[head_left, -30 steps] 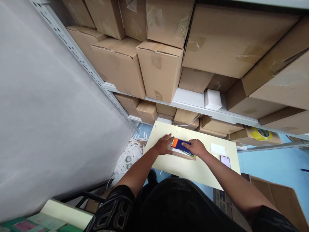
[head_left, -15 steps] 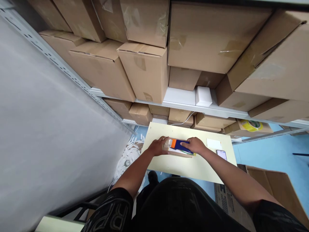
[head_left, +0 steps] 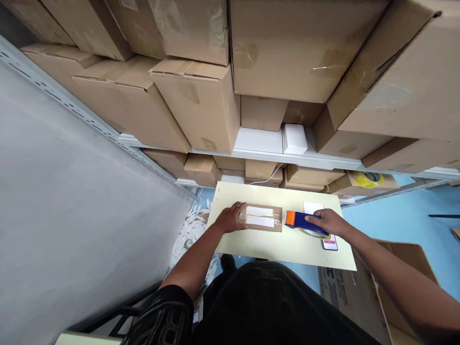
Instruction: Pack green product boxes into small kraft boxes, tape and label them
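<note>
A small cardboard box (head_left: 279,220) lies on the pale yellow table (head_left: 247,245), with white paper and clear tape across its top. My left hand (head_left: 231,218) grips the left end of this box, fingers over the far edge and thumb at the near side. To the right, apart from the box, my right hand (head_left: 327,222) is closed around a blue tape dispenser (head_left: 301,220) with an orange front, pointing left. A roll of tape shows under its handle. Partly covered by the dispenser and hand are a phone (head_left: 330,243) and a white card (head_left: 313,207).
Shelves with large cardboard boxes (head_left: 199,105) rise behind the table. A yellow tape roll (head_left: 368,179) rests on a lower box at right. White paper strips (head_left: 190,230) litter the floor at left, beside a grey wall (head_left: 72,191). An open carton (head_left: 406,273) stands at lower right.
My right hand has drawn the tape dispenser off the box toward the right, over the phone. The box top now shows tape across it. My left hand still grips the box's left end.
</note>
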{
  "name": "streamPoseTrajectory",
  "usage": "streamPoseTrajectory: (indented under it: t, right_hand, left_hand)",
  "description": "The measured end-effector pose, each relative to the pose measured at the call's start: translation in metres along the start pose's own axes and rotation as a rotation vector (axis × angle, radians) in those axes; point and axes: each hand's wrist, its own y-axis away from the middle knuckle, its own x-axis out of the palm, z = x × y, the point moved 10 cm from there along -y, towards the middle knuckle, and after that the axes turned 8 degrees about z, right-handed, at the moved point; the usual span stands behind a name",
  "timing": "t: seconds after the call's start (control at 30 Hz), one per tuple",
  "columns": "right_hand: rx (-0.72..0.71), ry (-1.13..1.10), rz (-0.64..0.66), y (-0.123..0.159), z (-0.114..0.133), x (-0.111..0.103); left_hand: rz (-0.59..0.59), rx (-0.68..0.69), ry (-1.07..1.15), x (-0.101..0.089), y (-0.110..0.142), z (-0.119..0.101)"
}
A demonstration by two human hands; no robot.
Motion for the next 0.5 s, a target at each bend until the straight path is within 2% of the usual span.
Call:
streamPoseTrajectory:
  t: [0.13, 0.23, 0.33, 0.5]
  right_hand:
    - [0.032, 0.029, -0.005, 0.009, -0.031, -0.015]
    - [0.062, 0.072, -0.003, 0.007, -0.045, -0.017]
    - [0.073, 0.169, -0.017, -0.006, -0.046, -0.010]
    - [0.112, 0.284, -0.012, -0.042, -0.038, 0.017]
  left_hand:
    - [-0.007, 0.012, -0.015, 0.001, 0.000, 0.000]
    - [0.002, 0.010, -0.023, 0.002, 0.000, 0.000]
    - [0.003, -0.001, -0.021, 0.002, 0.000, 0.001]
    - [0.018, -0.026, -0.019, 0.006, 0.000, 0.005]
